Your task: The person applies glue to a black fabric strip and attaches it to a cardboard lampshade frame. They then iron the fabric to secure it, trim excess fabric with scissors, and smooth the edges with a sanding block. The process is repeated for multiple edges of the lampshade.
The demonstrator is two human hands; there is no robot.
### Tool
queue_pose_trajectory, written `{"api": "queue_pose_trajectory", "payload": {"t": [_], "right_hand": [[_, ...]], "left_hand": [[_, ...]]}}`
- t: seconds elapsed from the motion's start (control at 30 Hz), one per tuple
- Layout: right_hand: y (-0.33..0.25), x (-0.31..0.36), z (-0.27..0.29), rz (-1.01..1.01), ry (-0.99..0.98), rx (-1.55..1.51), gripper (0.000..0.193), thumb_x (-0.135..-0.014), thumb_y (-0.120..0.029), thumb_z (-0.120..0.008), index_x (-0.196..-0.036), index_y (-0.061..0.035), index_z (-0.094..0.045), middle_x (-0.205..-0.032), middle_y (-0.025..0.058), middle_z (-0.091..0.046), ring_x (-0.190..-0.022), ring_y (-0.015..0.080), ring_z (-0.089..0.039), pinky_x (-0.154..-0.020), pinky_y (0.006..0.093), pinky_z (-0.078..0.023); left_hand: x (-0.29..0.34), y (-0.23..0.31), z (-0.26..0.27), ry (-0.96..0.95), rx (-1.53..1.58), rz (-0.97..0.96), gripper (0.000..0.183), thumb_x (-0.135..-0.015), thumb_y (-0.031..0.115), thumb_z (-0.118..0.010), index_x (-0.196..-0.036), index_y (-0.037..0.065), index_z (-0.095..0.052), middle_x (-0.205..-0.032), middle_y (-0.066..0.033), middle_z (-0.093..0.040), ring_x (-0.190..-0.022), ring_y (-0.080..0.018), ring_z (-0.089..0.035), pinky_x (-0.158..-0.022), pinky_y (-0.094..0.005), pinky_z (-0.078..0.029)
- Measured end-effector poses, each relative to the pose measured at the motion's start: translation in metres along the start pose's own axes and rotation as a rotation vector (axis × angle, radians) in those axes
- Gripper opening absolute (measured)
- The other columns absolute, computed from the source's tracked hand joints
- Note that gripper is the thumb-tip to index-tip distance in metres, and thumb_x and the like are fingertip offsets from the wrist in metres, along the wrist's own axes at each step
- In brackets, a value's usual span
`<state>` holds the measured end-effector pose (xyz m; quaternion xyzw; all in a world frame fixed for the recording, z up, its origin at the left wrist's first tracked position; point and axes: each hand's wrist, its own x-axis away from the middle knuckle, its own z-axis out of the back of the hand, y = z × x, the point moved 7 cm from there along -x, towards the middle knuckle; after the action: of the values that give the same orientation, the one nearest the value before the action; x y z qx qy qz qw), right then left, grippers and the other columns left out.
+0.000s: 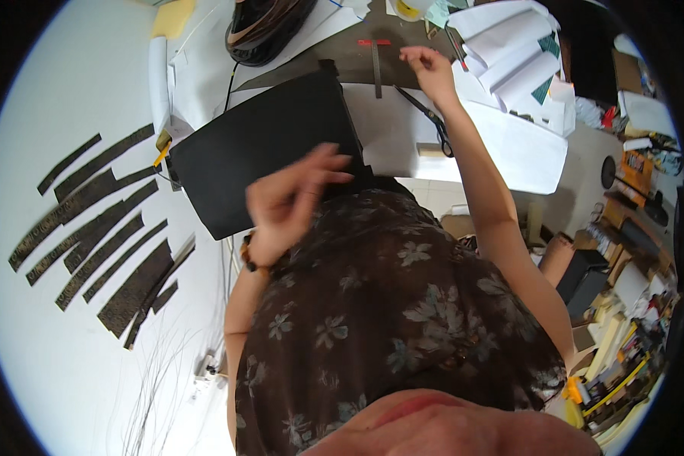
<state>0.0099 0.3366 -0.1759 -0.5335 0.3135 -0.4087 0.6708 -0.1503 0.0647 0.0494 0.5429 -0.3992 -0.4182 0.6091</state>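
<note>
My left hand [287,199], blurred by motion, hovers over the near right part of a flat black panel [258,140]. Its fingers are stretched and apart, with nothing seen in them. A beaded bracelet circles that wrist. My right hand [432,72] is raised over the far side of the table, fingers loosely bent and apart; no held thing shows. Just below it lies a pair of black-handled scissors [438,125] on white paper [501,144]. To its left is a narrow metal ruler [377,72] with a red strip [372,42] at its far end.
A glossy dark rounded object [266,30] stands at the far left. Crumpled white sheets [509,45] and a cup [410,9] are at the far right. Dark patterned strips [91,197] hang on the white wall at left. Boxes and clutter [623,281] fill the right side.
</note>
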Motion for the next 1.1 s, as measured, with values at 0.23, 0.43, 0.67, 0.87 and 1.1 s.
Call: {"api": "queue_pose_trajectory", "payload": {"t": [0.23,0.43,0.67,0.87,1.1], "right_hand": [[0.018,0.111,-0.019,-0.251,-0.093,-0.204,0.02,-0.102,-0.014,-0.057,-0.112,-0.0023,-0.069,-0.092,0.0021,-0.071,-0.089,0.0088,-0.064,-0.086,0.0238,-0.048],[-0.004,0.144,-0.039,-0.164,-0.146,-0.259,0.017,-0.1,-0.009,-0.057,-0.11,-0.0023,-0.069,-0.091,0.0046,-0.073,-0.085,0.0095,-0.065,-0.078,0.0252,-0.05],[-0.112,0.15,-0.052,-0.123,-0.256,-0.399,0.019,-0.092,-0.018,-0.072,-0.099,-0.0014,-0.066,-0.088,0.0051,-0.07,-0.082,0.0104,-0.065,-0.075,0.0255,-0.051],[-0.091,0.137,-0.068,-0.103,-0.359,-0.314,0.02,-0.089,-0.015,-0.075,-0.096,-0.0036,-0.061,-0.085,0.0001,-0.063,-0.08,0.0077,-0.061,-0.076,0.0238,-0.05],[-0.114,0.129,-0.069,-0.102,-0.476,-0.375,0.018,-0.091,-0.014,-0.072,-0.1,-0.0025,-0.062,-0.09,0.0005,-0.064,-0.082,0.0083,-0.06,-0.078,0.024,-0.049]], "left_hand": [[0.02,-0.007,0.071,0.512,-0.311,-0.091,0.02,-0.1,0.006,-0.06,-0.115,-0.004,-0.066,-0.098,-0.0154,-0.074,-0.089,-0.0197,-0.072,-0.089,-0.0315,-0.054],[-0.009,0.007,-0.015,-0.053,-0.948,-0.308,0.033,-0.094,0.001,-0.06,-0.126,0.001,-0.065,-0.138,-0.018,-0.058,-0.135,-0.0341,-0.05,-0.115,-0.0449,-0.034],[-0.01,-0.013,-0.031,-0.092,-0.938,-0.276,0.044,-0.093,0.003,-0.061,-0.137,0.002,-0.056,-0.149,-0.02,-0.046,-0.144,-0.0357,-0.036,-0.119,-0.049,-0.025],[-0.008,-0.015,-0.029,-0.058,-0.894,-0.297,0.044,-0.092,0.002,-0.062,-0.135,-0.001,-0.056,-0.146,-0.0204,-0.049,-0.142,-0.0355,-0.04,-0.118,-0.0483,-0.027],[-0.011,-0.015,-0.027,-0.032,-0.95,-0.295,0.05,-0.092,0.007,-0.064,-0.138,-0.003,-0.051,-0.149,-0.0231,-0.045,-0.143,-0.039,-0.036,-0.118,-0.0509,-0.026]]}}
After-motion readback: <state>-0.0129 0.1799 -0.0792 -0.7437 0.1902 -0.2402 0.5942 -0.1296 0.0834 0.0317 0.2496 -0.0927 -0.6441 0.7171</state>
